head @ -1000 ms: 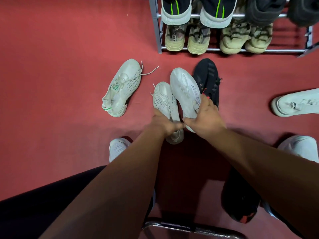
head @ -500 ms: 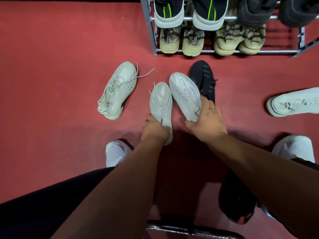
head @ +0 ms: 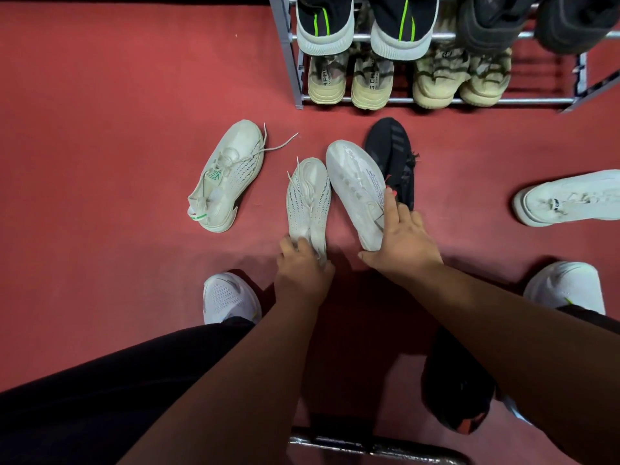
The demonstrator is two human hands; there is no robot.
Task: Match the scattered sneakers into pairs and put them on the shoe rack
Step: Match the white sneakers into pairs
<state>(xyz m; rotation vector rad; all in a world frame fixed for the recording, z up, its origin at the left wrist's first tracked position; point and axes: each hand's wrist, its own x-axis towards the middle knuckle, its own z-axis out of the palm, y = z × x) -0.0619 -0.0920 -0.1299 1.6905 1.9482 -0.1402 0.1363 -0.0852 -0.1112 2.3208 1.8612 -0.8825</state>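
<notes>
Sneakers lie loose on the red floor below the shoe rack, and you have two of them. Your left hand has its grip pinched on the heel of a perforated cream sneaker; your right hand clasps the heel of a smoother white sneaker, held side by side, probably to compare. Three more lie loose: one cream, one black, one white. Four pairs show on the rack.
</notes>
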